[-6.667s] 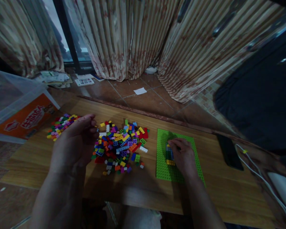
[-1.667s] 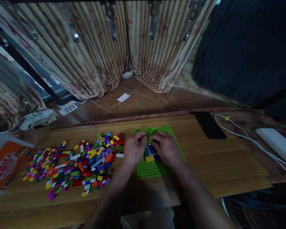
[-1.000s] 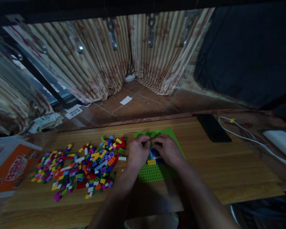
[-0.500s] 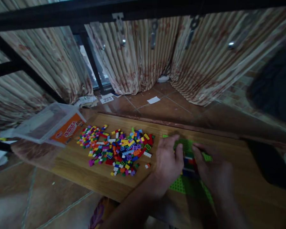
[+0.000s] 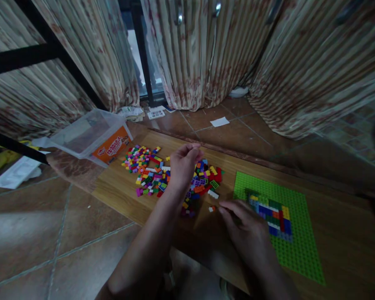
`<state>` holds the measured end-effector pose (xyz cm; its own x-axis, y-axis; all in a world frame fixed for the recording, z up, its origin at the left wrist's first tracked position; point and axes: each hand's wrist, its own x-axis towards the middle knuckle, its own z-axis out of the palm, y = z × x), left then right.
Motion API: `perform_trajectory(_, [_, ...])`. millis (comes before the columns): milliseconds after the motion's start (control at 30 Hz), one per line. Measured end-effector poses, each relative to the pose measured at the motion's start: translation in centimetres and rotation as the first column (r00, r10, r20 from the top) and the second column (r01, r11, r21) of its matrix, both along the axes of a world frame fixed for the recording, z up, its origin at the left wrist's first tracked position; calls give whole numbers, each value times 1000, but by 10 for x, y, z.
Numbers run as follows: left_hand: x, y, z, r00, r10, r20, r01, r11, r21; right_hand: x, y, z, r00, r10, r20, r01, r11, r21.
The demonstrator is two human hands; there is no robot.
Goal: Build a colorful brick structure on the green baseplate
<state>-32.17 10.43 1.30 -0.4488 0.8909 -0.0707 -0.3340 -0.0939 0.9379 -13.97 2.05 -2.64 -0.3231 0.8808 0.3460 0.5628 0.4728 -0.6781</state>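
Observation:
My left hand point(image 5: 183, 164) is raised over the pile of toy building bricks point(image 5: 153, 177), its thumb and fingers pinched together. Whatever is between those fingertips, if anything, I cannot make out. Low over the wooden table, my right hand point(image 5: 250, 233) points left with thumb and forefinger slightly apart. Just beyond their tips lies a small orange and white brick point(image 5: 212, 208). To the right is a green studded baseplate point(image 5: 303, 246), bearing a joined block of blue, yellow, red, white and green bricks point(image 5: 273, 216). My right hand covers the baseplate's near left part.
A clear plastic box point(image 5: 90, 133) with an orange label stands at the table's left end. The wooden table point(image 5: 112, 191) stretches across, with striped curtains point(image 5: 187, 62) behind it. White paper point(image 5: 219, 121) lies on the tiled floor beyond.
Both hands have left the baseplate and moved left, the left one over the pile, the right one beside the small orange and white brick. The view has shifted, and the joined bricks are uncovered.

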Motion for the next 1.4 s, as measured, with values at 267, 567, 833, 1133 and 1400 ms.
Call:
perform_trajectory(267, [-9,-2,-6,998,-56,0,56,998,-9,-9,5,-10,999,0,51,4,997,-80])
perform_trajectory(567, [-9,-4,-5,998,-68,-13,67,997,-30,-12,11,-11,971,79,225,-52,991,-123])
perform_trajectory(833, [-6,-6,-6,996,-81,-22,81,996,-34,-15,11,-15,989,70,133,-55,992,-116])
perform_trajectory(1133, [-6,-7,-4,997,-79,-5,79,996,-29,-39,13,-16,997,-42,65,41,999,13])
perform_trajectory(1400, [-9,-8,-2,996,-87,12,88,996,-29,-59,30,-21,984,-49,173,41,998,48])
